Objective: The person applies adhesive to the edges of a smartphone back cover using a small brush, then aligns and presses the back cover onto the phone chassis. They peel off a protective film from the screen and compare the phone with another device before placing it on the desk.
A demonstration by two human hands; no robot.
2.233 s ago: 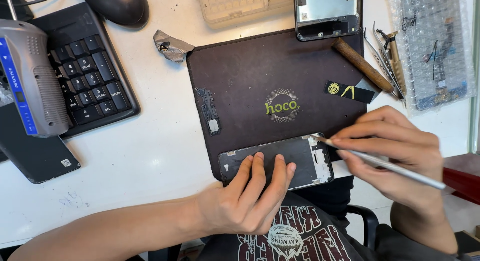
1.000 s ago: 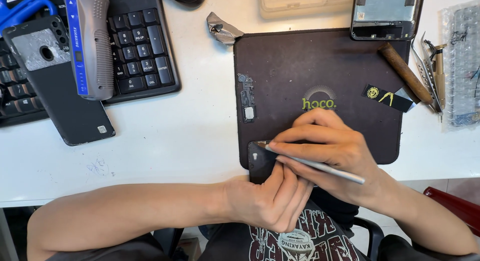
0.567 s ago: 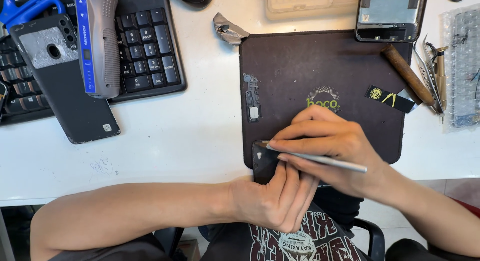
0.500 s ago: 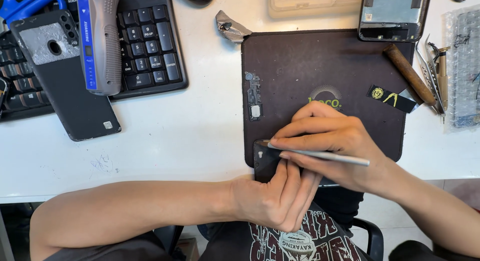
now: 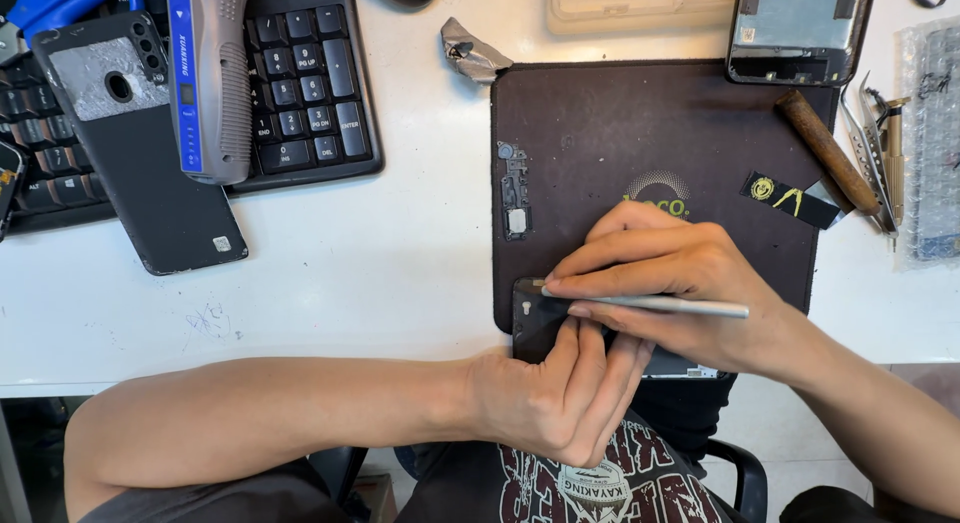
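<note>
Two hands: both of yours meet at the lower centre of the frame, over one dark phone.
Right hand: your fingers are curled tight around one thin silver metal tool, held like a pen; its tip touches the phone's left end.
Left hand: your fingers are stretched and pressed together on the phone's lower edge, pinning it flat, not wrapped around it.
Phone: it lies at the near edge of one dark brown mat, mostly hidden under your hands.
Mat: matte, rectangular, rounded corners; one small flat circuit strip lies on its left part.
Upper right: one opened phone frame, one brown cylindrical handle, several metal tweezers.
Upper left: one black keyboard, one grey and blue ribbed tool on it, one black phone back cover.
</note>
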